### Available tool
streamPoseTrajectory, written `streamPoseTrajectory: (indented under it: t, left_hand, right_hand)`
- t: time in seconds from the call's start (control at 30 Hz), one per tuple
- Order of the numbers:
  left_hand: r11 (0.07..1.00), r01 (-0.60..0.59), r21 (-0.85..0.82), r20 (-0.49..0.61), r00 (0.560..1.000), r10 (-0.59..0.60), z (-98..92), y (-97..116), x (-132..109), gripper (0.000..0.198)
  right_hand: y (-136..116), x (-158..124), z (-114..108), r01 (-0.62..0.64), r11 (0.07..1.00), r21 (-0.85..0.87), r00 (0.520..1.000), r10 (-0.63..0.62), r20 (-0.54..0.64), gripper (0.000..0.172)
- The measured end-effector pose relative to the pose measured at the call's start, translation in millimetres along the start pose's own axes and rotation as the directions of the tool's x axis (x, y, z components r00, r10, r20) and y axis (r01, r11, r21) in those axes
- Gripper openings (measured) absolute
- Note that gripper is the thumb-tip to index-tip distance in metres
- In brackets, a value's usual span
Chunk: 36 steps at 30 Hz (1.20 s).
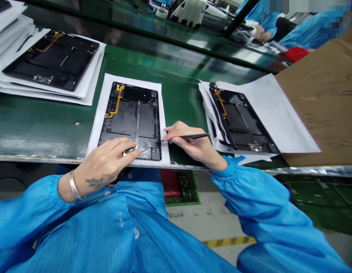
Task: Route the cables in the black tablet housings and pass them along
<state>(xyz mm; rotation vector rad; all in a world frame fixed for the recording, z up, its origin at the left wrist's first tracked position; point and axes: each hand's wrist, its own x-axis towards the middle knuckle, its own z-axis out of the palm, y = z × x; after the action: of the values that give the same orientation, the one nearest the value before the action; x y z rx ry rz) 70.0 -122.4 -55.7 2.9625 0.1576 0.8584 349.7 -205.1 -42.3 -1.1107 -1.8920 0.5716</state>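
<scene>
At the near edge of the table point(180, 96), left hand point(104, 161) laid over the near left corner of an open tablet-like shell point(130, 110), fingers bent and thumb close to forefinger beside a small circuit strip point(128, 151); impossible to tell whether pinching the end of a thin dark wire point(149, 148) there. Right hand point(193, 148) just outside the shell's right long side, thumb and forefinger closed around a slim dark tool point(194, 135), with tip pointing left to that side, near the near right corner; contact at the tip not certain. Shell directly leftward of the right fingers; long axis running from near edge toward far edge, roughly crosswise to the tool; left hand the nearer, overlapping the shell. Beneath, a white sheet point(107, 89), flat on the green tabletop and reaching almost to the near edge. To the right, also by the near edge, a second shell point(244, 117) on layered papers, beside brown cardboard point(320, 87). To the left, set farther back, a third shell point(55, 60) on a paper pile point(92, 81). Beyond the far edge, a co-worker's hands point(261, 33) and blue sleeves.
</scene>
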Motion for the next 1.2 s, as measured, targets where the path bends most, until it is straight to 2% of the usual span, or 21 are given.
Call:
streamPoseTrajectory:
  t: [0.13, 0.3, 0.43, 0.57, 0.67, 0.77, 0.87, 1.03, 1.1, 1.2]
  left_hand:
    - [1.0, 0.011, -0.006, -0.011, 1.0, -0.011, 1.8, 1, 0, 0.034]
    - [1.0, 0.008, 0.022, -0.025, 1.0, -0.007, 2.8, 1, -1, 0.036]
    - [1.0, 0.013, -0.013, -0.004, 1.0, -0.013, -0.1, -1, -1, 0.04]
    - [1.0, 0.011, -0.029, 0.055, 0.998, -0.009, -4.2, -6, -2, 0.044]
    - [0.999, -0.038, 0.007, 0.098, 0.995, 0.038, -7.4, -10, -1, 0.044]
    - [0.991, -0.126, 0.049, 0.113, 0.986, 0.12, -11.8, -14, 5, 0.036]
    - [0.968, -0.231, 0.099, 0.167, 0.963, 0.212, -17.5, -18, 15, 0.031]
    - [0.932, -0.349, 0.101, 0.344, 0.891, 0.296, -25.2, -24, 30, 0.03]
    - [0.932, -0.351, 0.094, 0.337, 0.892, 0.302, -25.0, -24, 30, 0.03]
    - [0.951, -0.289, 0.107, 0.232, 0.938, 0.259, -19.9, -20, 23, 0.033]
  right_hand:
    - [-7, -18, -3, -0.095, 0.994, -0.049, 0.993, 0.091, -0.076, 0.017]
    - [-24, -20, 14, -0.139, 0.985, -0.103, 0.975, 0.118, -0.188, 0.018]
    - [-31, -10, 30, -0.066, 0.992, -0.106, 0.991, 0.053, -0.126, 0.017]
    - [-31, -3, 37, -0.094, 0.994, -0.059, 0.992, 0.088, -0.095, 0.016]
    - [-31, -1, 37, -0.09, 0.995, -0.051, 0.994, 0.086, -0.073, 0.015]
    - [-32, 0, 36, -0.066, 0.997, -0.039, 0.997, 0.064, -0.05, 0.015]
    - [-33, 1, 36, -0.053, 0.998, -0.031, 0.998, 0.052, -0.037, 0.014]
    - [-30, 3, 36, -0.078, 0.996, -0.038, 0.997, 0.077, -0.027, 0.017]
    - [-25, 3, 34, -0.071, 0.997, -0.038, 0.997, 0.07, -0.029, 0.018]
    - [-17, -1, 27, -0.084, 0.995, -0.054, 0.995, 0.081, -0.064, 0.018]
